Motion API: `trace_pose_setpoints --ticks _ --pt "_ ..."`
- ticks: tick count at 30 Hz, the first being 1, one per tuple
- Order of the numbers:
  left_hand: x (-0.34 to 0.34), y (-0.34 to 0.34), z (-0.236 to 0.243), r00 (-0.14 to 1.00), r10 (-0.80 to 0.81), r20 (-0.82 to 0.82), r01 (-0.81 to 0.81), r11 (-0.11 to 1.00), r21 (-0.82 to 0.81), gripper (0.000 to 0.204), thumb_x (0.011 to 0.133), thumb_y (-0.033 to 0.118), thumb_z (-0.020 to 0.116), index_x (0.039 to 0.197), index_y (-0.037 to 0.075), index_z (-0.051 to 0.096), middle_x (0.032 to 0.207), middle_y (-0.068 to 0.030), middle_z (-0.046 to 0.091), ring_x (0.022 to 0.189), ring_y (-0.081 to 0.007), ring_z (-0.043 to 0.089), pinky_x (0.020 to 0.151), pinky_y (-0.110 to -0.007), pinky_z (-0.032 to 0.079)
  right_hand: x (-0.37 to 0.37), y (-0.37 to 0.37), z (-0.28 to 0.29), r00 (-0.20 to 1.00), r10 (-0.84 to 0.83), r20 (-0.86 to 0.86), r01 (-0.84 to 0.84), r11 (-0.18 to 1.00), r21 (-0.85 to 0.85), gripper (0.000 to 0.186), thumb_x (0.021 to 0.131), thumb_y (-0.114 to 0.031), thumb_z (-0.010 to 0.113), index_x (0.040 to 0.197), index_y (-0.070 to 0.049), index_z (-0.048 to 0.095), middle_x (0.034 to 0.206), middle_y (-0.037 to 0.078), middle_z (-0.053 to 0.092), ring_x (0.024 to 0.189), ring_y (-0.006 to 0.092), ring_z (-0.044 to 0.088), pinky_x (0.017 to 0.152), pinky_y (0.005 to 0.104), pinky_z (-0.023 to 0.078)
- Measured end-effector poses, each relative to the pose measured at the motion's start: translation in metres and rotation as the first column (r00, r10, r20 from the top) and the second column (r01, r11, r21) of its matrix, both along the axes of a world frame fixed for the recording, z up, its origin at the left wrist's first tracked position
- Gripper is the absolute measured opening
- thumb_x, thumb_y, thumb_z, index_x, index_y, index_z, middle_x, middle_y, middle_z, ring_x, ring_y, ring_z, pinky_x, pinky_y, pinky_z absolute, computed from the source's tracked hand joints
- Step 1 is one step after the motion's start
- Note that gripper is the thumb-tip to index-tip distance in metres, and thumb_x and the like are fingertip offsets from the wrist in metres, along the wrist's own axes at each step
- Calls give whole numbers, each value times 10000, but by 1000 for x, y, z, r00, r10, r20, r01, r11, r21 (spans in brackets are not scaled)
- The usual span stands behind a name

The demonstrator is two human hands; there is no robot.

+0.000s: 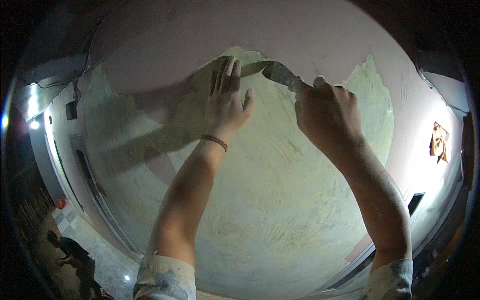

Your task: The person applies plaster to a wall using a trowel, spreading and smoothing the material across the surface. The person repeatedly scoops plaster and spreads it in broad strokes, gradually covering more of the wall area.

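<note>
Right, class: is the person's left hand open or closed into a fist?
Open: the left hand has its fingers extended upward and its thumb apart. Whether the palm touches the wall cannot be told.

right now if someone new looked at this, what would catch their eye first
Probably the big pale green patch across the middle of the wall, its jagged upper edge biting into dull pinkish paint. Next, near that edge, the right hand grips a flat-bladed scraper, while the left hand lies open beside it, apparently against the wall. A bent-over person shows at lower left.
</note>
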State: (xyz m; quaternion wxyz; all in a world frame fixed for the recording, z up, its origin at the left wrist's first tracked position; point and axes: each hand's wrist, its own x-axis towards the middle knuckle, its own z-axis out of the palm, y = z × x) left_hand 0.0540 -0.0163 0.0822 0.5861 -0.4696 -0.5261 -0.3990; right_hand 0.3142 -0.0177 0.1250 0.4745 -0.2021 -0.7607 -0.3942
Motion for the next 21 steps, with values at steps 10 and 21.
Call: trace_pose_setpoints --ticks 10,21 --pt "-5 1 -8 998 -41 -50 43 999 31 779 1020 357 531 1669 61 218 1714 -189 277 1604 -367 244 1325 -541 197 4 6 -11 1000 5 -11 -5 1000 -14 204 967 -137 697 1143 -48 752 821 135 715 650 245 707 590 404 594" --pt "6 -7 -4 1000 18 -21 -18 1000 13 794 1029 372 515 1676 46 191 1717 -199 268 1602 -378 242 1333 -540 174 2 -5 0 1000 -12 18 12 1000 3 233 976 -134 680 1185 -59 748 826 153 711 667 259 720 580 397 599"
